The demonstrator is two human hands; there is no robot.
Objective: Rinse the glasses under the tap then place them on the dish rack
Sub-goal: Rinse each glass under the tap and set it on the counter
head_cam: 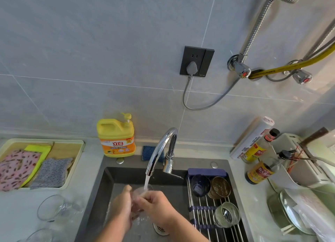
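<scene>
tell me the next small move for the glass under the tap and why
Probably lift the clear glass out of the stream and carry it right to the dish rack. Both hands, left and right, hold it under the running tap, and the rack has free bars beside three glasses.

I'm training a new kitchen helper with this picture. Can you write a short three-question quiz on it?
1. True or false: water is running from the tap onto the clear glass held in both hands.
2. How many glasses already lie on the dish rack?
A. one
B. three
C. five
3. On which side of the sink do the wine glasses wait on the counter?

Key:
1. True. The left hand and right hand both hold it under the stream.
2. B: a blue glass, a brown glass and a ribbed clear glass.
3. The left.
</scene>
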